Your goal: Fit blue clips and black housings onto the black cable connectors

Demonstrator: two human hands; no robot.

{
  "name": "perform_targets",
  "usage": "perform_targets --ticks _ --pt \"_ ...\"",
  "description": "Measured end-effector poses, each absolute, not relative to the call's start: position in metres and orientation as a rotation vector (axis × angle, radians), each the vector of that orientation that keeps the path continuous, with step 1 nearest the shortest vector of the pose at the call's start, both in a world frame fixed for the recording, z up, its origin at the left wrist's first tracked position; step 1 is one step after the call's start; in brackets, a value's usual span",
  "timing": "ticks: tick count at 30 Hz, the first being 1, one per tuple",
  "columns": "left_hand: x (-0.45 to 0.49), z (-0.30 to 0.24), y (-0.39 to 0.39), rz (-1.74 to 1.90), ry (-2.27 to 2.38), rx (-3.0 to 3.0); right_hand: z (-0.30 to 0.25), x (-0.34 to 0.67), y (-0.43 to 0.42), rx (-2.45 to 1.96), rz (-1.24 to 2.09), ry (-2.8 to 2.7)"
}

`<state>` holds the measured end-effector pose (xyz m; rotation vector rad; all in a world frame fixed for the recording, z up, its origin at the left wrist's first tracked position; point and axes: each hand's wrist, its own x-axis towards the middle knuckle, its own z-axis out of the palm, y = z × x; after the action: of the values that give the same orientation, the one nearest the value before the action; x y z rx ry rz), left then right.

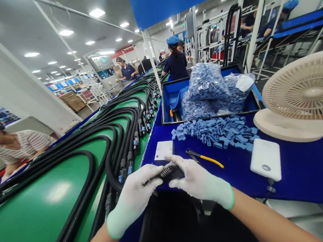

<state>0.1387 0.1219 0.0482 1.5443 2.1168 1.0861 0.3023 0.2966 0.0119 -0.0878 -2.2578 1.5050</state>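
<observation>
Between my gloved hands is a black part with a silver, spring-like coil point(167, 170); its exact kind I cannot make out. My left hand point(137, 192), in a white glove with a green cuff, pinches its left end between thumb and fingers. Around the right end curl the thumb and fingers of my right hand point(197, 181), gloved the same way and hiding part of it. Just beyond the hands lies a white block with small holes point(164, 150). Pliers with yellow handles point(209, 159) rest to its right. Small blue clips point(215, 131) are heaped farther back.
A black-rimmed bin point(164, 109) holds bags of blue clips point(206, 87). At right stand a beige fan point(290, 125) and a white device point(265, 159) with a cable. Black hoses point(112, 139) loop across the green conveyor point(58, 192). Several people work nearby, one point(26, 146) at left.
</observation>
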Motion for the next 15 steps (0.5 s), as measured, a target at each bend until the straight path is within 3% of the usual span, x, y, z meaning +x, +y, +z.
perform_targets --ticks 11,15 --pt "0.153 0.051 0.118 1.065 1.948 2.019 0.022 0.295 0.281 -0.002 1.785 -2.161" --pt "0.137 0.039 0.128 1.178 1.941 1.521 0.023 0.297 0.28 -0.045 1.772 -2.148"
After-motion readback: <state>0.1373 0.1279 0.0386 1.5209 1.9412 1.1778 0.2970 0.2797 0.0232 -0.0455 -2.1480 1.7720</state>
